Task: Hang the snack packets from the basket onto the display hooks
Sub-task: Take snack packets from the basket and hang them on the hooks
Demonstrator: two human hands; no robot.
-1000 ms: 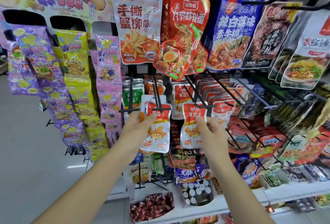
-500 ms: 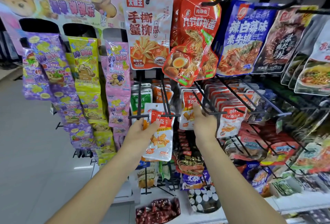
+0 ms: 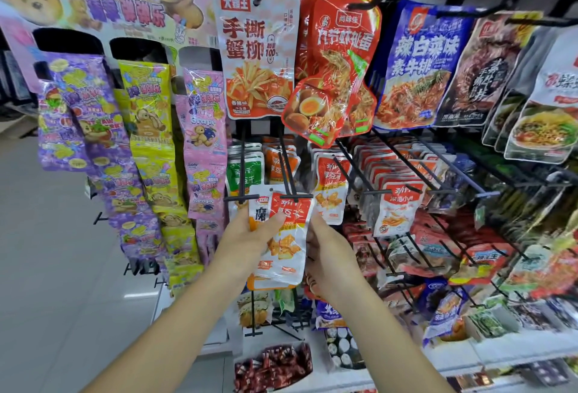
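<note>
My left hand [image 3: 250, 237] grips a small stack of snack packets, its thumb pressed on the front one. That front snack packet [image 3: 286, 245] is white and orange with tofu pieces printed on it. Its top edge sits at the crossbar tip of a black two-prong display hook [image 3: 291, 175]. My right hand [image 3: 330, 255] is against the packet's right edge, with its fingertips hidden behind it. A similar packet [image 3: 331, 192] hangs on the neighbouring hook to the right. The basket is out of view.
Rows of black hooks full of packets [image 3: 403, 173] fill the rack to the right. Large snack bags [image 3: 258, 57] hang above. Purple, yellow and pink candy strips [image 3: 147, 142] hang at the left. Trays of small sweets [image 3: 275, 364] stand on the shelf below. Grey floor lies to the left.
My right hand has left the neighbouring hook and come down and left to the packet in my left hand. My left hand stays at the hook tip.
</note>
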